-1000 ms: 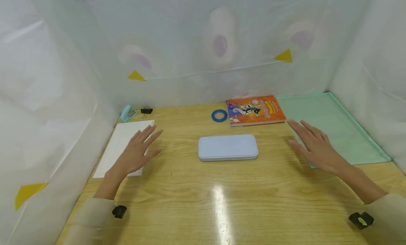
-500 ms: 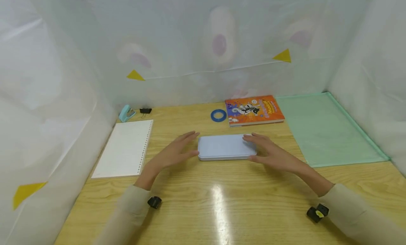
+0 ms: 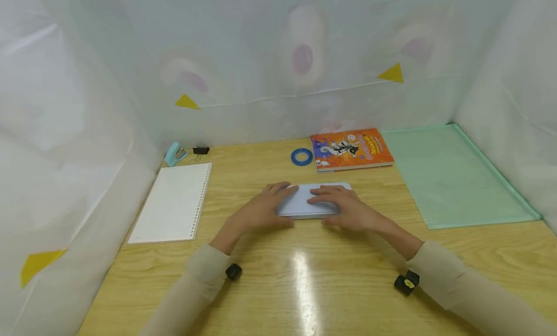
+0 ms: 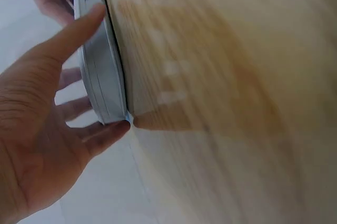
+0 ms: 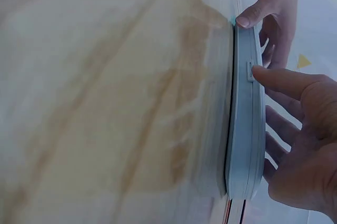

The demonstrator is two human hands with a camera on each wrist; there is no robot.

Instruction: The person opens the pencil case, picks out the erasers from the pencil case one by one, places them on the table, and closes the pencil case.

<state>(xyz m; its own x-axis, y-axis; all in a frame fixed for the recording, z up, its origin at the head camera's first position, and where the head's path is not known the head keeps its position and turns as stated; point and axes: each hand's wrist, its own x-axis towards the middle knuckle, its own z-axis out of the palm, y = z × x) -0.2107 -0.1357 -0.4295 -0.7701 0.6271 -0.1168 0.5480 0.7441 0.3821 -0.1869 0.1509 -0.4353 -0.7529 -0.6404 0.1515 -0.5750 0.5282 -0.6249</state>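
Note:
A flat, light blue case [image 3: 310, 208] with rounded corners lies on the wooden table between both hands. My left hand [image 3: 261, 210] grips its left end, with the thumb along the front side and the fingers round the end and over the lid. From the right, my right hand [image 3: 353, 211] holds the case with fingers spread on the lid. In the right wrist view its thumb presses at a small latch [image 5: 250, 71] on the front side. A seam runs along that side, and the lid is down.
Behind the case lie a blue tape roll [image 3: 301, 157] and an orange book [image 3: 353, 150]. A green translucent mat [image 3: 461, 181] lies at right. At left are a white notebook [image 3: 171, 203], a light blue stapler [image 3: 175, 155] and a black binder clip [image 3: 201, 151]. White sheeting surrounds the table.
Both hands have come inward from the sides of the table onto the case, the left from over the notebook, the right from beside the mat. The case has stayed in place.

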